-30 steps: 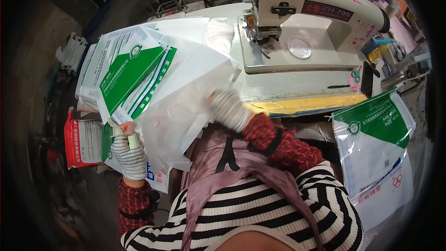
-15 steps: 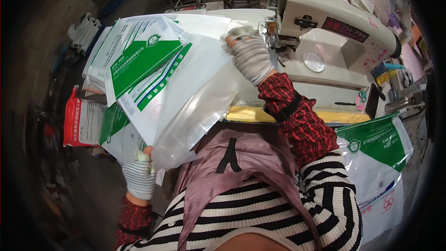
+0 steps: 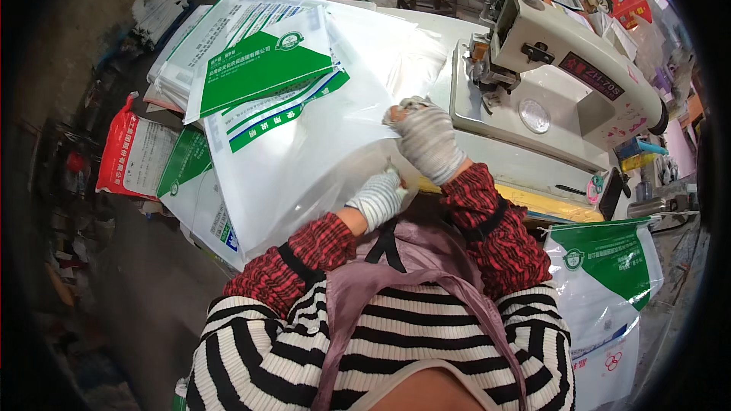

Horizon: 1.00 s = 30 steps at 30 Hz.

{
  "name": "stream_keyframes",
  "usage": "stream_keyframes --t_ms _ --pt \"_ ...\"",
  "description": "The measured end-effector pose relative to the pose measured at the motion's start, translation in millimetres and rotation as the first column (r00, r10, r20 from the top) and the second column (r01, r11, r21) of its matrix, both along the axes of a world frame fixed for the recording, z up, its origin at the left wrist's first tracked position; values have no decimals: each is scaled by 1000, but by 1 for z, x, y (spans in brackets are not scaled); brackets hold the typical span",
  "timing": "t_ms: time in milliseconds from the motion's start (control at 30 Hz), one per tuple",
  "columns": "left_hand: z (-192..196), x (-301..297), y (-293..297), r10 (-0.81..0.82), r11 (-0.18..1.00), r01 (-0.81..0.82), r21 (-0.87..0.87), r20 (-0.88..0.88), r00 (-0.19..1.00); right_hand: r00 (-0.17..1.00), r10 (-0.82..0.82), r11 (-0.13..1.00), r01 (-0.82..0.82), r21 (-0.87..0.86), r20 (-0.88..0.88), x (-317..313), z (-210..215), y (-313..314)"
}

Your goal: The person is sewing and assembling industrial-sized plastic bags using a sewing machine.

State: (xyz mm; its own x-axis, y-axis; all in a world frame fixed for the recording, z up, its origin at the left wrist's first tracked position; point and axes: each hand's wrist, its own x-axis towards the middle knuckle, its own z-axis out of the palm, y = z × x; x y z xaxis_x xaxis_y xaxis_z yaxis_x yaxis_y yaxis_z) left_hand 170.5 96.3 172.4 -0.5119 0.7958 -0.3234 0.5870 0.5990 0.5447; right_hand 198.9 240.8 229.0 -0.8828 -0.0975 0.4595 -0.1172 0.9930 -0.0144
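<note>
Shows a white plastic sack (image 3: 304, 152) with green print spread across a pale worktable (image 3: 495, 161), left of a white industrial sewing machine (image 3: 562, 39), with the gloved right hand (image 3: 428, 137) curled at the sack's edge and the gloved left hand (image 3: 378, 196) bent over translucent film (image 3: 346, 175) just below. Cannot tell whether pinching or merely touching, with either hand. Could crease or slip askew if tugged unevenly, being thin and slick, or drag the overlapping green-printed panel (image 3: 263, 68) along.

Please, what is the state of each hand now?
Left hand: at translucent plastic film; grip cannot be told.
Right hand: fingers curled beside white sack; grip unclear.
</note>
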Motion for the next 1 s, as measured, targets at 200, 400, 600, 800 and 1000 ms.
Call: stream_keyframes --t_ms 200,400,600,800,1000 --pt "17 -29 -79 417 477 -629 614 472 777 971 -137 954 183 -238 197 26 -20 -6" --pt "3 -73 -93 593 742 -545 391 -3 805 987 154 979 -147 -144 36 32 -27 -29" --pt "56 -137 -180 743 94 -539 837 301 598 992 125 943 -123 -308 -10 48 -29 -36" --pt "89 -123 -208 177 779 -549 -303 -734 656 999 -14 982 24 -186 52 40 -29 -36" --pt "91 -73 -204 755 142 -425 894 180 630 992 -60 976 82 -203 114 59 -26 -17"
